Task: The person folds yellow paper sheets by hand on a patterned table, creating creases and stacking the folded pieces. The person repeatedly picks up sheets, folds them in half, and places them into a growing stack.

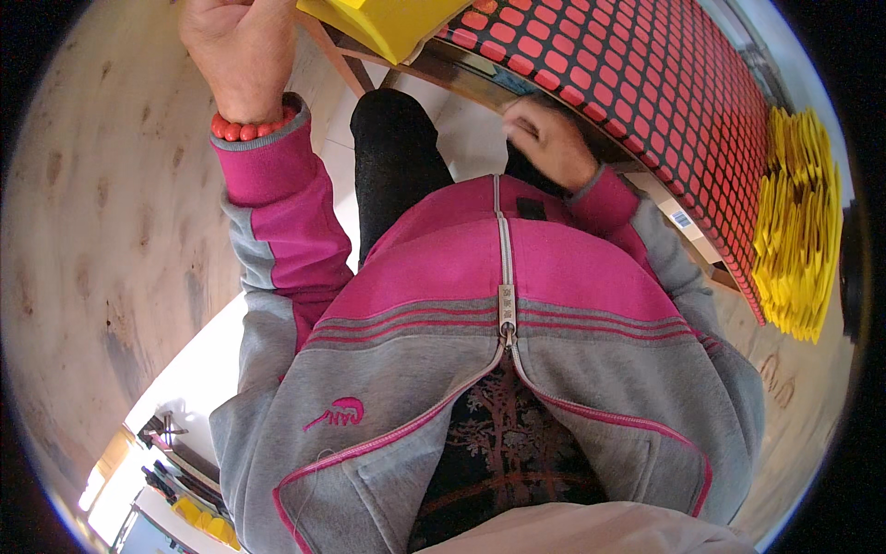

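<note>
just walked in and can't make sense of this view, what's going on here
A person in a pink and grey zip jacket is seen from above. Their left hand reaches toward a yellow piece at the top edge; contact isn't clear. Their right hand rests curled at the edge of a red and black grid mat. A stack of yellow pieces lies at the right.

**Inspector:** Hands in view?

**Clerk:** Two. One left hand (238, 51) at the upper edge, one right hand (549, 138) at the lap.

**Inspector:** Wrist items?

**Clerk:** One red bead bracelet (251, 127), on the left wrist.

**Inspector:** Work surfaces?

**Clerk:** One red grid mat (646, 83), cells too many to count. One wooden frame (443, 72) beneath it.

**Inspector:** Yellow goods?

**Clerk:** One yellow folded piece (388, 23) by the left hand. One stack of yellow pieces (798, 231) at the right; number within cannot be told.

**Inspector:** Garments?

**Clerk:** One pink-and-grey jacket (443, 323), one zip.
</note>
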Tool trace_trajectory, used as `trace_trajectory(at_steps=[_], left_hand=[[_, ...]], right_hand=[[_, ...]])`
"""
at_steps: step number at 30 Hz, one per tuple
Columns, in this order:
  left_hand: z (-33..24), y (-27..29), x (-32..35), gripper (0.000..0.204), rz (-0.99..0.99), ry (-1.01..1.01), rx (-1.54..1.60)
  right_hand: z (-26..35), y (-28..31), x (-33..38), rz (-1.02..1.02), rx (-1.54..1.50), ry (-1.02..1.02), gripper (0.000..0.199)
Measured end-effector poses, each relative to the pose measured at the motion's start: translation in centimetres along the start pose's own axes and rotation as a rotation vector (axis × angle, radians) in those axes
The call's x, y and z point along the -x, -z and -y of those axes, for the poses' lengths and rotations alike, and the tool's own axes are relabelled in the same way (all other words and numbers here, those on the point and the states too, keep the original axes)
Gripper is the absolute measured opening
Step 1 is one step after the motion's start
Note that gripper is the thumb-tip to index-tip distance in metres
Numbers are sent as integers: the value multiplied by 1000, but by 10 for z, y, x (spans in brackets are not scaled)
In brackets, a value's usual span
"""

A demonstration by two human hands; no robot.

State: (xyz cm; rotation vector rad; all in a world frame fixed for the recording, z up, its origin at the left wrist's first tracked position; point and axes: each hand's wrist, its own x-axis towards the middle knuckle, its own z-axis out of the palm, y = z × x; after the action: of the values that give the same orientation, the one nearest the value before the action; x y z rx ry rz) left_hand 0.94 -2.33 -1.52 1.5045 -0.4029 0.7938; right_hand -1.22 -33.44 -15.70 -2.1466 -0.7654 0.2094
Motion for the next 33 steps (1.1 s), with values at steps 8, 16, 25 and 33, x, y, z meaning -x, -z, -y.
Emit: trace_trajectory(at_steps=[8,16,25,33], left_hand=[[7,2,-1,6,36,-64,19],[5,33,-6,18,291,-26,-171],[-3,33,-6,25,331,72,-208],[-9,35,-13,28,414,104,-222]], right_hand=[[-138,-15,2,-630,664,7,40],[-99,-9,2,-597,690,-35,32],[132,73,1,246,-39,357,22],[203,106,-98,-116,299,710,20]])
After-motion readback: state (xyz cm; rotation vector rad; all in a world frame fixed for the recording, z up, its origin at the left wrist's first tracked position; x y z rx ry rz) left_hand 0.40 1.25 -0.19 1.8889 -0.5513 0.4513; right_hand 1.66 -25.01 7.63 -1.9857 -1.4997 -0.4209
